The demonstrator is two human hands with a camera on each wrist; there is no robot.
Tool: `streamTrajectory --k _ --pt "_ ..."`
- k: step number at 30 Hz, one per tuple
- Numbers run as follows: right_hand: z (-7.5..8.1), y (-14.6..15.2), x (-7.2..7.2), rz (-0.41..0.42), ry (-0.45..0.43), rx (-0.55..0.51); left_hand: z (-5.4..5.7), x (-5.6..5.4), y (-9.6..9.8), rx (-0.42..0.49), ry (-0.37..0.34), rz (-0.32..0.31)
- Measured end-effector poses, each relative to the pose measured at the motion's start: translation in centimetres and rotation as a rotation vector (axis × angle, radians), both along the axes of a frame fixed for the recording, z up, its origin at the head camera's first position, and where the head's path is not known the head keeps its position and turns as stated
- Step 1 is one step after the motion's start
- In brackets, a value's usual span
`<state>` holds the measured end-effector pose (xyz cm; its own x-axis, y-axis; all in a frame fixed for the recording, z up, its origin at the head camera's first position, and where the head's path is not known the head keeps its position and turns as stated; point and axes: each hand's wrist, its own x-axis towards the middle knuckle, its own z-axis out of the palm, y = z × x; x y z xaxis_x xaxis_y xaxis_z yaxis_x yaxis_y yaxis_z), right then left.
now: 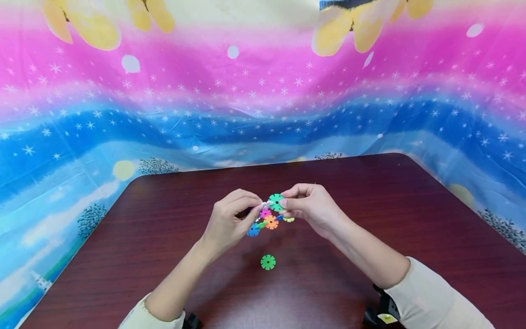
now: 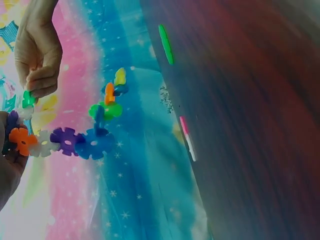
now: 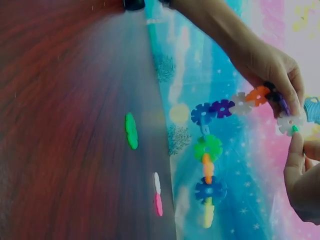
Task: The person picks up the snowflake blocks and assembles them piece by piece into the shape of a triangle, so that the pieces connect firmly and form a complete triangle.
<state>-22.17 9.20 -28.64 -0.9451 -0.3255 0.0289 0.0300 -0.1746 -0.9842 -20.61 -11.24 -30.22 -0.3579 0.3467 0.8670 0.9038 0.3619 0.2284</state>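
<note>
**A:** You work in cream sleeves [image 1: 437,297] over a dark red-brown table [image 1: 144,256]. What surrounds you?

**B:** A creased cloth [image 1: 246,93] spans 10 to 2 o'clock around the table, banded pink and blue, with white snowflakes and yellow, wing-like shapes near the top. Your tabletop shows streaked, wood-like grain, a soft sheen and 2 rounded far corners.

**A:** And your pieces?

**B:** Plastic-looking discs, some opaque, some translucent, with notched rims and small centre holes. They form your chain [image 1: 271,225], raised off the table at 12 o'clock from you. It bends, with blue, green, orange, blue and yellow running to its free end.

**A:** Your hands?

**B:** Your left hand [image 1: 230,219], at 9 o'clock from the chain, pinches it beside a translucent disc [image 3: 285,124]. Your right hand [image 1: 314,208], between 2 and 3 o'clock, grips a green disc [image 1: 273,204] by its edge. Those 2 discs meet; whether their notches interlock, you cannot tell.

**A:** On the table?

**B:** 1 loose disc [image 1: 265,263], green, lies flat at 6 o'clock from the chain. In the right wrist view, a pink-and-white pair [image 3: 158,194] lies at 5 o'clock from it.
</note>
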Motion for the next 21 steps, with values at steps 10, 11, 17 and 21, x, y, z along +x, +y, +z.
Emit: streamTrajectory --k 10,11,17,21 --pt "0.3 0.4 -0.3 0.039 0.101 0.100 0.3 -0.3 -0.1 -0.005 0.006 0.021" --pt "0.2 0.5 -0.4 0.046 0.119 0.122 0.4 -0.3 -0.2 -0.010 0.000 0.027" --pt "-0.9 0.8 -0.9 0.109 0.130 0.191 0.6 -0.3 -1.0 0.003 -0.029 0.083" --pt "-1.9 0.7 -1.1 0.154 0.117 0.261 0.9 -0.3 -1.5 0.035 -0.013 0.105"
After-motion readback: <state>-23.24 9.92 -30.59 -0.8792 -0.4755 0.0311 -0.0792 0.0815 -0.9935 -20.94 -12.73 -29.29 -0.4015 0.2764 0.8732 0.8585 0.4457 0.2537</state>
